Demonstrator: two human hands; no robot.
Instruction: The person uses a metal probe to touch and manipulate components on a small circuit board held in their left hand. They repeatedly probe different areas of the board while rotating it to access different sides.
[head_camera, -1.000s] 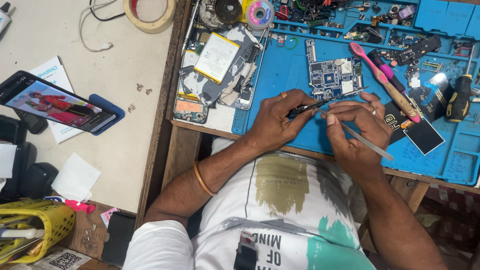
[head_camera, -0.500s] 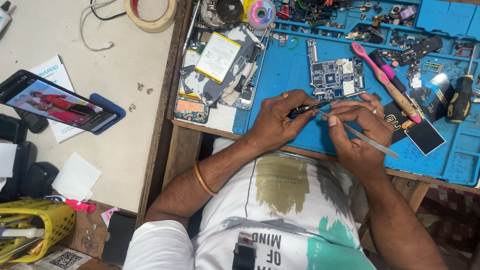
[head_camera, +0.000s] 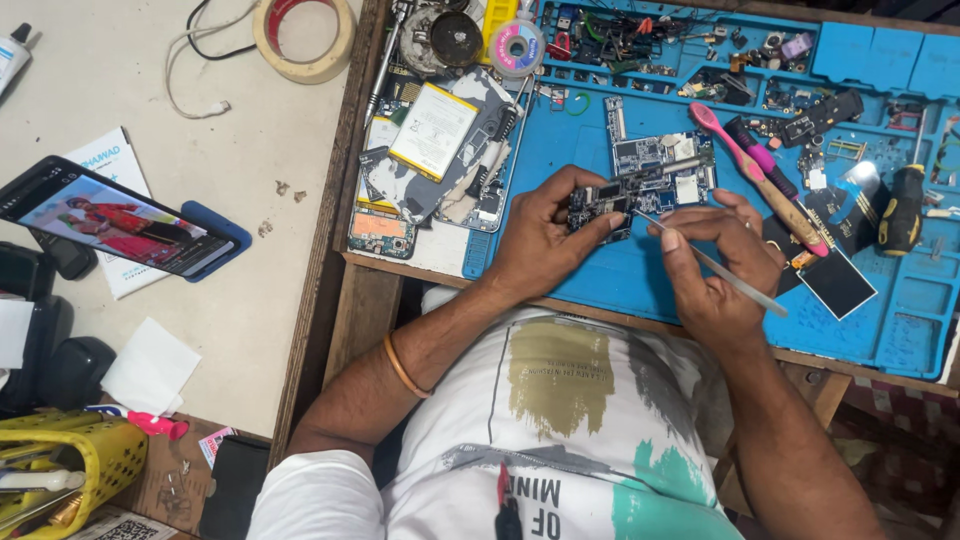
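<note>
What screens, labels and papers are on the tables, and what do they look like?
Phone: left table, propped at a tilt, screen lit with a red and green picture.
Booklet: under the phone, white with print.
Battery: on opened phone parts, yellowish-white rectangle label.
Dark screen panel: blue mat, right side, black rectangle.
Coded label: bottom left corner, white.

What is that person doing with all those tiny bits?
A person sits at a blue work mat. Their left hand holds a small circuit board. Their right hand holds thin metal tweezers with the tip at the board. A bigger circuit board, a pink toothbrush and a screwdriver lie nearby.
</note>
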